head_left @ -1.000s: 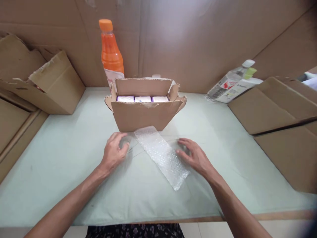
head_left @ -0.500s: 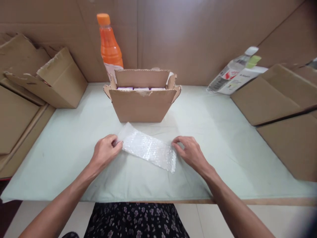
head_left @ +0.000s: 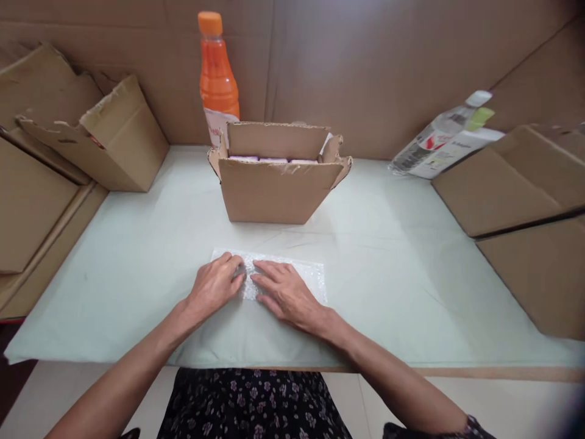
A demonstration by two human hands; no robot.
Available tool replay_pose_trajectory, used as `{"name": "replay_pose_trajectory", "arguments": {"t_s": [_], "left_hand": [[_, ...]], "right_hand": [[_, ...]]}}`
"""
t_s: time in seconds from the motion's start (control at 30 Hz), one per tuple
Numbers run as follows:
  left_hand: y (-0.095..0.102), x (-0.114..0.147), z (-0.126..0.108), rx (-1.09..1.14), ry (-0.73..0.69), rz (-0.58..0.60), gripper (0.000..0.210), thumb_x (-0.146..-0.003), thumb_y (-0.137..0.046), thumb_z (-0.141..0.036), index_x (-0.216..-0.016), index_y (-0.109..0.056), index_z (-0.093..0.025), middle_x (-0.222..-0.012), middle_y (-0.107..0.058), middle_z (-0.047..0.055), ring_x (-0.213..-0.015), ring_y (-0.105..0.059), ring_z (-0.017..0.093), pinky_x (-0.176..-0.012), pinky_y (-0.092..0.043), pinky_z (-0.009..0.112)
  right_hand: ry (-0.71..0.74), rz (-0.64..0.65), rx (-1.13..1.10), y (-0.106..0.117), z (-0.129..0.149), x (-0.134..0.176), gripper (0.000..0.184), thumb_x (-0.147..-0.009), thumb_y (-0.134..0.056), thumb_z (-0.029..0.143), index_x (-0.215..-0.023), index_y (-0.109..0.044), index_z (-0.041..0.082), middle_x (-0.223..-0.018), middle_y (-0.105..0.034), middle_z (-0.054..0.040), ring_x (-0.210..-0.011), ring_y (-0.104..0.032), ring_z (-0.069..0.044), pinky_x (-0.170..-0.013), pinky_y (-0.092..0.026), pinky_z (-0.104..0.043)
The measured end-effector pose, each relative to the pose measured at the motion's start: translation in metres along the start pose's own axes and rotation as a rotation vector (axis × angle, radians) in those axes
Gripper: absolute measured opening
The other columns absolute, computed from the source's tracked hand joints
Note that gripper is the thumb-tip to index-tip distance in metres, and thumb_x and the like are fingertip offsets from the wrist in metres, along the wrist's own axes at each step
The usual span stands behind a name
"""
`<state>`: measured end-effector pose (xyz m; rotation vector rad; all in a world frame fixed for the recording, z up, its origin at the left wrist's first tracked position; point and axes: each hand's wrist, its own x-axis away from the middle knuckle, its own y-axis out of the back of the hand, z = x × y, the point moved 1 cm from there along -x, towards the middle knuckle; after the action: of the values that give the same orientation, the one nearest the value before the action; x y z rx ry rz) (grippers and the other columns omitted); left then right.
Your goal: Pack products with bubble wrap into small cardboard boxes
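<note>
A strip of clear bubble wrap [head_left: 311, 277] lies flat on the cloth-covered table in front of me. My right hand [head_left: 287, 292] rests on its middle, open, with the fingers stretched and spread leftward. On the left part of the wrap is my left hand [head_left: 217, 283], its fingers bent and a gap showing between thumb and forefinger. Both hands cover much of the strip. Just beyond the wrap stands an open cardboard box [head_left: 274, 192] with its flaps up. The tops of several white and purple packs [head_left: 273, 160] show inside it.
An orange drink bottle [head_left: 219, 79] stands behind the box. Cardboard boxes [head_left: 130, 140] line the left side, and more brown boxes [head_left: 503, 177] stand on the right. Beside these, a clear bottle [head_left: 432, 140] leans with a white pack [head_left: 461, 149]. The table's front edge [head_left: 388, 370] is close to me.
The bubble wrap, earlier held slanted by its two ends, now lies flat and straighter. My right hand has moved left onto its middle; my left hand has shifted right over it.
</note>
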<state>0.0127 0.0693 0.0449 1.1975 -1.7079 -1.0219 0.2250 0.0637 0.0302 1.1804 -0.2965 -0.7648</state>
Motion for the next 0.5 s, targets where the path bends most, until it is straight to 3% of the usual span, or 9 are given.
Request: {"name": "replay_pose_trajectory", "arguments": {"t_s": [0.1, 0.2, 0.27, 0.33, 0.4, 0.5], "left_hand": [[-0.009, -0.004, 0.006, 0.003, 0.033, 0.033, 0.02, -0.091, -0.058, -0.02, -0.108, -0.068, -0.023, -0.107, -0.071, 0.005, -0.096, -0.071, 0.022, -0.076, -0.052, 0.032], [-0.006, -0.001, 0.018, 0.176, -0.041, -0.003, 0.019, -0.089, -0.056, -0.023, -0.103, -0.069, -0.023, -0.102, -0.072, 0.004, -0.085, -0.069, 0.019, -0.073, -0.052, 0.031], [0.004, -0.005, 0.025, 0.345, -0.07, -0.12, 0.021, -0.089, -0.055, -0.03, -0.102, -0.07, -0.023, -0.097, -0.071, 0.003, -0.072, -0.065, 0.016, -0.069, -0.052, 0.03], [0.018, -0.018, 0.03, 0.471, -0.001, -0.325, 0.03, -0.089, -0.056, -0.036, -0.111, -0.069, -0.021, -0.101, -0.071, 0.005, -0.07, -0.063, 0.015, -0.066, -0.053, 0.031], [0.031, -0.04, 0.03, 0.566, 0.101, -0.514, 0.044, -0.086, -0.06, -0.038, -0.126, -0.063, -0.02, -0.118, -0.069, 0.009, -0.086, -0.068, 0.019, -0.072, -0.055, 0.032], [0.041, -0.075, 0.021, 0.724, 0.124, -0.594, 0.064, -0.08, -0.063, -0.032, -0.141, -0.051, -0.018, -0.14, -0.061, 0.014, -0.115, -0.065, 0.024, -0.086, -0.058, 0.034]], "right_hand": [[-0.094, 0.05, 0.036, 0.004, -0.025, 0.034, 0.037, -0.099, -0.058, 0.029, -0.134, -0.066, 0.021, -0.149, -0.06, -0.0126, -0.141, -0.054, -0.029, -0.108, -0.048, -0.052], [-0.371, -0.159, 0.14, 0.031, -0.065, 0.088, 0.032, -0.102, -0.05, 0.033, -0.121, -0.073, 0.022, -0.135, -0.07, -0.0122, -0.13, -0.063, -0.031, -0.104, -0.051, -0.054], [-0.508, -0.306, 0.168, 0.053, -0.084, 0.106, 0.03, -0.1, -0.051, 0.038, -0.112, -0.075, 0.023, -0.125, -0.075, -0.0119, -0.121, -0.068, -0.032, -0.1, -0.054, -0.055], [-0.576, -0.403, 0.107, 0.069, -0.096, 0.096, 0.031, -0.098, -0.054, 0.04, -0.117, -0.073, 0.024, -0.127, -0.074, -0.0111, -0.119, -0.069, -0.032, -0.098, -0.057, -0.053], [-0.604, -0.467, -0.03, 0.077, -0.104, 0.064, 0.039, -0.096, -0.057, 0.041, -0.13, -0.066, 0.024, -0.137, -0.068, -0.0123, -0.122, -0.068, -0.031, -0.095, -0.059, -0.05], [-0.603, -0.502, -0.289, 0.077, -0.115, 0.002, 0.057, -0.088, -0.061, 0.041, -0.14, -0.055, 0.018, -0.142, -0.063, -0.0176, -0.121, -0.067, -0.031, -0.091, -0.06, -0.047]]}}
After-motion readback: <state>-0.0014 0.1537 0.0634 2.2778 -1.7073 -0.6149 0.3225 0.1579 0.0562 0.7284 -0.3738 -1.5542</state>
